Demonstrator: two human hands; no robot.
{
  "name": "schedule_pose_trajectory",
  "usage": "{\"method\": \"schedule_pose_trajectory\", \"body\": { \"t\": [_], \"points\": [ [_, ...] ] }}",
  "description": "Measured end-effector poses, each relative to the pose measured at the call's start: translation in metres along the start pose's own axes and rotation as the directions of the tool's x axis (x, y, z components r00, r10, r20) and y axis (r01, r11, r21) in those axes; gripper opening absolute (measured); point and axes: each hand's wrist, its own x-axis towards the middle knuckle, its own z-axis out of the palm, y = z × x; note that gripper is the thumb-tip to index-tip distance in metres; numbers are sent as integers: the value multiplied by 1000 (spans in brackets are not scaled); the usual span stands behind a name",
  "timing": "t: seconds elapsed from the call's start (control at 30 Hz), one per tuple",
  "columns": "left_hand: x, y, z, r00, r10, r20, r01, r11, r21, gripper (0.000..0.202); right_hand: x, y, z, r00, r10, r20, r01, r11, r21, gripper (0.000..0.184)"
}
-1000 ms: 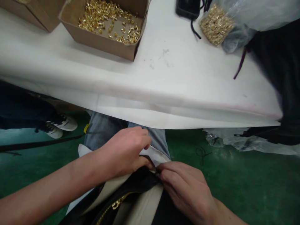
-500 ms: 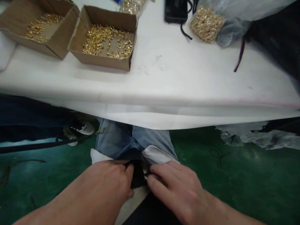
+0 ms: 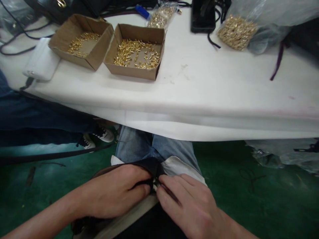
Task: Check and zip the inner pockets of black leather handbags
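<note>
both hands, left hand (image 3: 117, 194) and right hand (image 3: 191, 205), pinch soft black fabric (image 3: 152, 167).

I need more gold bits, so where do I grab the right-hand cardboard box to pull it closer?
Pinch the near wall of the cardboard box, coming from the front edge of the table. It's open-topped, with low upright walls and loose gold pieces inside, so probably slide it flat.

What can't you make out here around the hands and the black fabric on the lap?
Head view only.
Small thing between left hand and right hand: hidden by fingers.
black fabric: covered by hands, cut by bottom edge.
gold pieces in cardboard box: too small for shape.
</note>
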Motion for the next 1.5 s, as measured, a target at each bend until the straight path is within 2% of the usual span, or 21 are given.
{"method": "schedule_pose_trajectory", "body": {
  "t": [0.07,0.17,0.27,0.33,0.47,0.63,0.87,0.93,1.03,1.1,1.2,1.37,1.43,1.5],
  "points": [
    [-3,-4,1,998,-36,-45,36,999,-5,35,1,0,2,1000,-4,3,4,1000,13,38],
    [-1,-12,8,978,-149,-148,157,987,43,60,4,0,4,1000,-23,17,23,999,30,37],
    [6,-20,17,951,-193,-242,216,973,75,69,9,-2,6,999,-33,39,32,999,43,38],
    [10,-24,20,941,-209,-266,232,971,57,70,11,-3,7,999,-42,32,40,999,32,40],
    [11,-29,22,931,-272,-242,264,962,-64,70,13,-3,10,999,-42,1,42,999,1,42],
    [7,-35,25,924,-282,-259,252,957,-143,67,13,-1,12,998,-59,11,58,997,43,35],
    [11,-39,32,928,-297,-224,191,898,-395,62,10,2,13,997,-67,25,64,992,110,31],
    [12,-41,34,926,-296,-235,177,888,-424,62,7,2,19,1000,-12,-12,14,988,153,27],
    [10,-42,37,921,-304,-245,162,868,-469,61,4,0,27,984,168,-58,-150,960,236,19],
    [9,-40,38,924,-310,-226,167,855,-490,61,3,-2,30,965,258,-45,-235,929,286,20],
    [8,-34,39,926,-325,-192,191,843,-503,60,2,-5,32,958,286,-30,-261,909,325,20],
    [6,-28,42,892,-360,-274,209,865,-455,59,-4,-7,35,959,274,-68,-244,924,294,17],
    [4,-26,45,894,-344,-286,205,883,-421,58,-6,-7,36,966,251,-60,-222,926,307,18],
    [1,-25,46,916,-314,-250,199,896,-397,56,-6,-5,35,977,208,-46,-181,925,334,20]
  ]
}}
